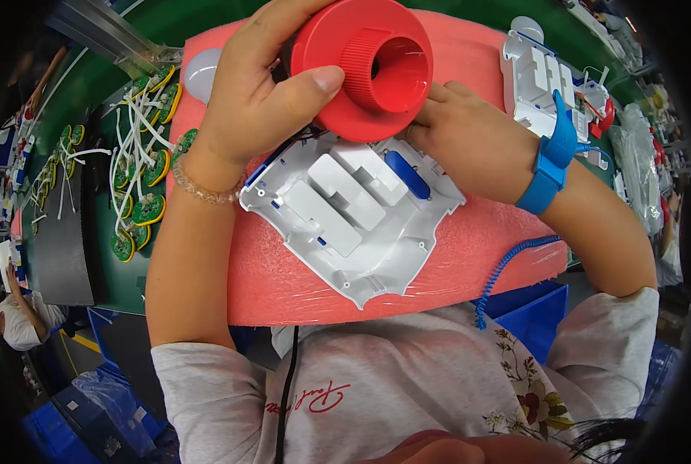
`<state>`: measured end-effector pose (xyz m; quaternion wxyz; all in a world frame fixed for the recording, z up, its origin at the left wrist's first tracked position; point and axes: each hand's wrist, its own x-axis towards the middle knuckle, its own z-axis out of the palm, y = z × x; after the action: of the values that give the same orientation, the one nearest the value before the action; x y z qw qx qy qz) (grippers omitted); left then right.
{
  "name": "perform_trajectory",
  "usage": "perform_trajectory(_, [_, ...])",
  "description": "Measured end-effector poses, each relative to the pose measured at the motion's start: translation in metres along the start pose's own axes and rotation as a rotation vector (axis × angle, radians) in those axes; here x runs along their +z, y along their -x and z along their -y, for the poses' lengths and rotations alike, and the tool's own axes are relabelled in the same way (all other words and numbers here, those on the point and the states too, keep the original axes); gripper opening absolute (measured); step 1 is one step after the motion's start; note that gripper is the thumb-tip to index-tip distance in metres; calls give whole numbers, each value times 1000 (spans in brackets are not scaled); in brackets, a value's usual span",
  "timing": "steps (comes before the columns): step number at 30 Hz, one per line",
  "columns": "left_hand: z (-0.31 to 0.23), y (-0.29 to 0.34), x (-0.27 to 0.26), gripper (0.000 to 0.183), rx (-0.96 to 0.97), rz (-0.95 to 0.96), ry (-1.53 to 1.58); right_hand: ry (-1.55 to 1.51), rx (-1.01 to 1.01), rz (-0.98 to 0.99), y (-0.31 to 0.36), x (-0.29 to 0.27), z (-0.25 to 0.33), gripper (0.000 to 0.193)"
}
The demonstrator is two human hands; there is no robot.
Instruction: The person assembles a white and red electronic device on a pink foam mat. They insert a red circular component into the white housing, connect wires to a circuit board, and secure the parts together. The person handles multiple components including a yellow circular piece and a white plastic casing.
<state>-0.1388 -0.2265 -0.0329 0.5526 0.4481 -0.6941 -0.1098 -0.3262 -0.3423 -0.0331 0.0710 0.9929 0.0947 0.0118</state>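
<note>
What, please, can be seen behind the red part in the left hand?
Below it, a white shell rests on pink foam. The right hand has its fingers partly behind the red part, which covers their tips and some of the shell; what they touch cannot be seen.

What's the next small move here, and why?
Perhaps tilt the red part slightly aside with the left hand, which holds it: it hides the right hand's fingertips and part of the white shell's far side.

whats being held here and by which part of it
The left hand holds the red flanged part by its left side, thumb in front; whether the right hand holds anything is hidden.
</note>
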Motion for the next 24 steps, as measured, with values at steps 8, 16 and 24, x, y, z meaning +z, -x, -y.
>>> perform_trajectory(8, [3,1,2,76,-62,-28,78,-132,24,83,-5,-9,0,40])
perform_trajectory(16, [3,2,0,76,-10,-12,0,-110,20,16,1,2,-2,33])
perform_trajectory(24, [16,4,-2,77,2,-5,183,-74,-33,-27,0,4,-4,32])
